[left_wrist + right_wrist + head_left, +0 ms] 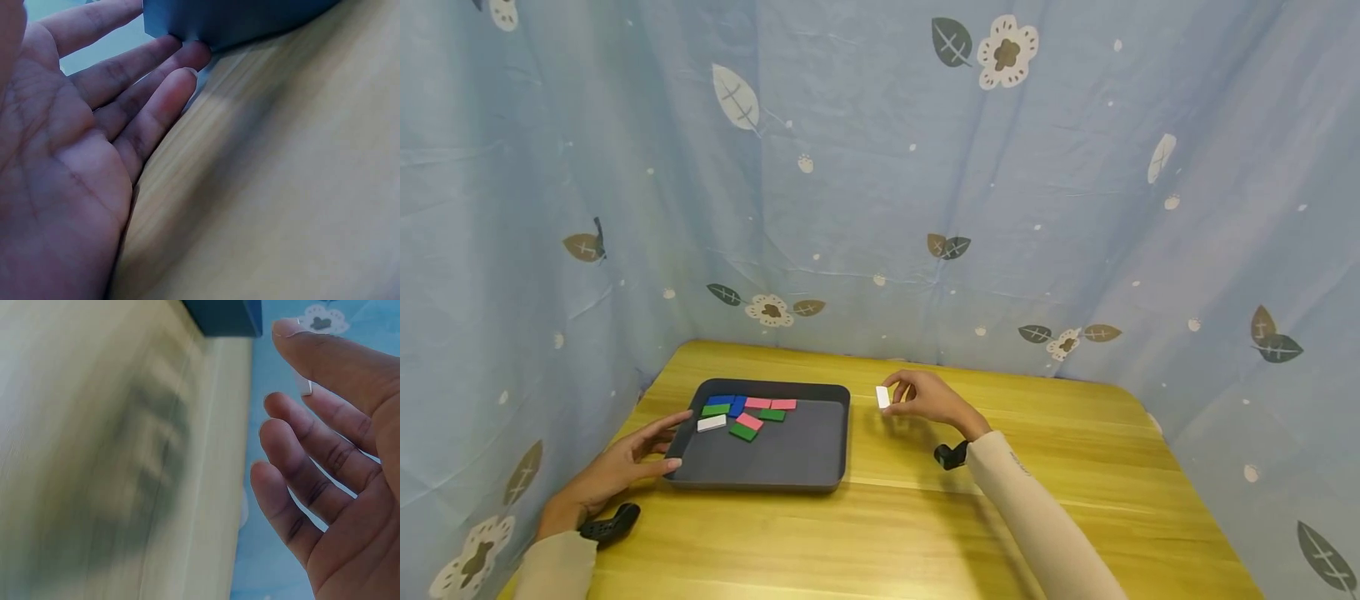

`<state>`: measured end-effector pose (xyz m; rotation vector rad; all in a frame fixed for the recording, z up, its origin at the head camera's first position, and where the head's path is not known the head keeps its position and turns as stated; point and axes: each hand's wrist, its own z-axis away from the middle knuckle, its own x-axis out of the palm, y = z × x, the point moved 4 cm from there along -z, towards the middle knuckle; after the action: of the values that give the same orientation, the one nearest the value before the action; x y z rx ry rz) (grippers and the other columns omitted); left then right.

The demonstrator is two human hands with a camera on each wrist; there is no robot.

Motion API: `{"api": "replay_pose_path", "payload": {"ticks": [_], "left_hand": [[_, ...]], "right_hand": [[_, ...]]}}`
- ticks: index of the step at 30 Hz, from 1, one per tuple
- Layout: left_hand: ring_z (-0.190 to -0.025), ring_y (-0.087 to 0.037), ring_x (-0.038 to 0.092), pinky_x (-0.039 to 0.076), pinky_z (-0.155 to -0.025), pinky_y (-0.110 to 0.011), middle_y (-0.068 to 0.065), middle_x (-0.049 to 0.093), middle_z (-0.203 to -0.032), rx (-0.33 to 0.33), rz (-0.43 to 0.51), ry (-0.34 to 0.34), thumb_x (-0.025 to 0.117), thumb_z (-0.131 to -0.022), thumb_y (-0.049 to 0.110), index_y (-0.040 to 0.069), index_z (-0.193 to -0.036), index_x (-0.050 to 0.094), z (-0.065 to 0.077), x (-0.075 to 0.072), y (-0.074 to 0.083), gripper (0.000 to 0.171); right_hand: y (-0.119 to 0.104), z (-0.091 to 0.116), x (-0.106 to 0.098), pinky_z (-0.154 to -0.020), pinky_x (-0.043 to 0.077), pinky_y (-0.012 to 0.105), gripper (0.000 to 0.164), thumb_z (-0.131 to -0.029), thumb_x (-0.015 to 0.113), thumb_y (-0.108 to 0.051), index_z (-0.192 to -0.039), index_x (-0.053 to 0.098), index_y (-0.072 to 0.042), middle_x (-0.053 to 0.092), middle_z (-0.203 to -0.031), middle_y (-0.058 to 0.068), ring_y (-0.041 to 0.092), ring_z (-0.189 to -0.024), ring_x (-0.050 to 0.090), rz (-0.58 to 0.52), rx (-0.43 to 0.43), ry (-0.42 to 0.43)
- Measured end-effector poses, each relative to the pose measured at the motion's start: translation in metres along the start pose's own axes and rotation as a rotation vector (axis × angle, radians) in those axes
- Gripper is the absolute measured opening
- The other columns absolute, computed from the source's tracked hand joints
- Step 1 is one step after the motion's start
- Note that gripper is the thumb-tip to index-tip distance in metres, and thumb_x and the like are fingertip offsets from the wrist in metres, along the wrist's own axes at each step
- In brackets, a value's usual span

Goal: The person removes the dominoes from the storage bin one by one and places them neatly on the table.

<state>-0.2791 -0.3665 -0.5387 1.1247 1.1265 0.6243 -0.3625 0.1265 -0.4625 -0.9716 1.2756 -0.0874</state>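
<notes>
Blocks (749, 422) in four colours lie in a dark grey tray (797, 454) at the left of the bench (925, 542), gathered toward its far left part. We count two blue, three green, three pink and one white there; the white one lies just on the near side of a green one, close to the tray's left wall. A pink and a green one touch side by side, nearer to us than most.

Our right hand (931, 397) pinches a second white block (882, 397) between thumb and fingertip, raised over the bench to the right of the tray and apart from it. Its other fingers curve loosely. Our left hand (628, 462) is spread, fingers relaxed and fairly straight, touching the tray's left side.

We wear beige sleeves (1037, 517) and a black device (612, 525) at each wrist. A pale blue curtain (865, 192) with leaves and flowers hangs beyond the bench.
</notes>
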Motion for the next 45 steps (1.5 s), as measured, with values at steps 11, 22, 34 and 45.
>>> {"api": "replay_pose_path", "payload": {"ticks": [11, 22, 34, 45], "left_hand": [[-0.119, -0.02, 0.051, 0.054, -0.086, -0.038, -0.021, 0.026, -0.163, 0.006, 0.005, 0.006, 0.065, -0.103, 0.014, 0.018, -0.164, 0.03, 0.0, 0.002, 0.001, 0.07], [-0.117, -0.012, 0.052, 0.054, -0.086, -0.037, -0.023, 0.026, -0.162, 0.039, -0.001, 0.012, 0.064, -0.103, 0.012, 0.018, -0.163, 0.031, 0.001, -0.002, 0.0, 0.069], [-0.12, -0.026, 0.049, 0.054, -0.085, -0.037, -0.021, 0.027, -0.162, -0.011, -0.021, 0.026, 0.066, -0.103, 0.017, 0.02, -0.164, 0.029, 0.001, -0.002, 0.001, 0.071], [-0.119, -0.014, 0.051, 0.053, -0.087, -0.038, -0.021, 0.026, -0.163, -0.01, -0.017, 0.007, 0.065, -0.103, 0.017, 0.019, -0.164, 0.029, 0.002, 0.0, 0.002, 0.071]], "right_hand": [[0.032, 0.017, -0.002, -0.07, 0.054, 0.035, 0.044, -0.092, 0.081, -0.025, -0.132, 0.066, -0.012, 0.068, -0.094, -0.002, 0.025, -0.079, 0.067, -0.015, 0.063, 0.007], [0.054, 0.023, -0.008, -0.07, 0.054, 0.035, 0.044, -0.092, 0.081, -0.025, -0.131, 0.066, -0.011, 0.068, -0.095, 0.0, 0.02, -0.08, 0.065, -0.041, 0.128, 0.015], [0.08, 0.028, -0.008, -0.066, 0.055, 0.034, 0.048, -0.09, 0.083, -0.029, -0.131, 0.066, -0.01, 0.065, -0.092, 0.003, 0.02, -0.073, 0.063, -0.066, 0.205, 0.043], [0.084, 0.029, -0.006, -0.065, 0.051, 0.032, 0.045, -0.089, 0.084, -0.028, -0.127, 0.068, -0.009, 0.065, -0.089, 0.004, 0.02, -0.072, 0.06, -0.083, 0.24, 0.061]]}}
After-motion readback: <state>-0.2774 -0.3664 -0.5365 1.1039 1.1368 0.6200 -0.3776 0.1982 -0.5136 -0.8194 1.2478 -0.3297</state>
